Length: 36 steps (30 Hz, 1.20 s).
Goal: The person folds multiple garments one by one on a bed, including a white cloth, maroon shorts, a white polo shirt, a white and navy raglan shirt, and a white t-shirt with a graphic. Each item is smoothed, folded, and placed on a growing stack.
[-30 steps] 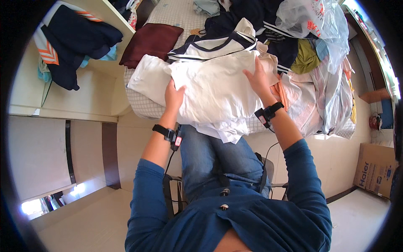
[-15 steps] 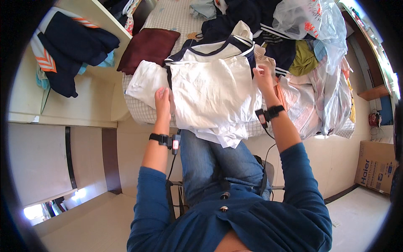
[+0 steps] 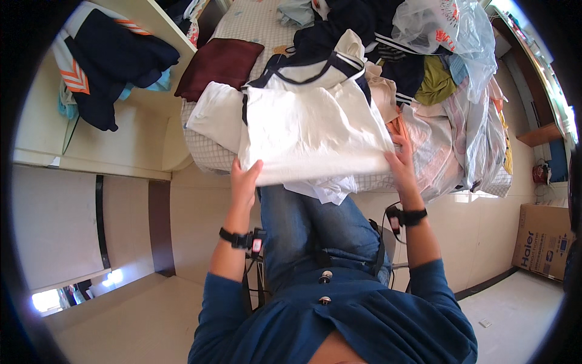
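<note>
A white T-shirt with navy collar and navy shoulder parts lies spread before me, its neck pointing away. My left hand pinches its near left corner, thumb on top. At the near right corner my right hand grips the hem. Between the two hands the near edge is drawn straight. Some white cloth hangs from under that edge, over my knees. Left of the shirt lies a folded white garment, partly covered by it. Beyond that rests a folded maroon garment.
A checkered bed cover lies underneath. To the right are heaped clothes, an olive garment and clear plastic bags. Navy clothes lie on a shelf at the left. A cardboard box stands on the floor at right.
Both hands have moved toward me, down the shirt's sides to its near corners, and taken hold there. The near edge, loosely bunched before, is now pulled straight.
</note>
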Tool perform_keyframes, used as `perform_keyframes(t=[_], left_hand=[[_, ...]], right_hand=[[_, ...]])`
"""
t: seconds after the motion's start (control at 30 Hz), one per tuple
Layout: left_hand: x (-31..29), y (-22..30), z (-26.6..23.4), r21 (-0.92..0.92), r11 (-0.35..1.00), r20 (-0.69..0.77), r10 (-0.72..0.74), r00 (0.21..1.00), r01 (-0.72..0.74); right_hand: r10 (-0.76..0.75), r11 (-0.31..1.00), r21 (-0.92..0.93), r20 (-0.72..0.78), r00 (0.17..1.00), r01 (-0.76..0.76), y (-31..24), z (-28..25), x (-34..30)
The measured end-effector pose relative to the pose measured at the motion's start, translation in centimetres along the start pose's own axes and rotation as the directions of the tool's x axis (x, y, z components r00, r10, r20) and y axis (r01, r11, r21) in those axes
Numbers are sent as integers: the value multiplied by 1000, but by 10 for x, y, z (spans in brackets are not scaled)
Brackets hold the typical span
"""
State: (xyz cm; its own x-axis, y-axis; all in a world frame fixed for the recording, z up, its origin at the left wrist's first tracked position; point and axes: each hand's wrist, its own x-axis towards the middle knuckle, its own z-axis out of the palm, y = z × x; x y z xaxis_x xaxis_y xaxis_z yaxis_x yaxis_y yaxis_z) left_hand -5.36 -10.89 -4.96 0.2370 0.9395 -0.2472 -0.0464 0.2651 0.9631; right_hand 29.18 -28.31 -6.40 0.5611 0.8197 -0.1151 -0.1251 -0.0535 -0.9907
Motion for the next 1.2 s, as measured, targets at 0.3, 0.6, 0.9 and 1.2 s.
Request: perform_keyframes(t=[0.3,0.6,0.9,1.2], left_hand=[[-89,-57,-26,65,907,141,-420,896,415],[-62,-53,-30,8,950,100,-312,945,313],[-86,10,-42,-251,885,320,-306,897,391],[49,27,-9,-388,921,227,51,973,42]], right_hand=[[581,722,417,68,811,-552,30,-25,-89],[486,785,365,138,863,-501,20,-23,-77],[344,790,465,203,917,-400,-17,-36,-99],[306,639,740,4,952,-208,-7,-8,60]])
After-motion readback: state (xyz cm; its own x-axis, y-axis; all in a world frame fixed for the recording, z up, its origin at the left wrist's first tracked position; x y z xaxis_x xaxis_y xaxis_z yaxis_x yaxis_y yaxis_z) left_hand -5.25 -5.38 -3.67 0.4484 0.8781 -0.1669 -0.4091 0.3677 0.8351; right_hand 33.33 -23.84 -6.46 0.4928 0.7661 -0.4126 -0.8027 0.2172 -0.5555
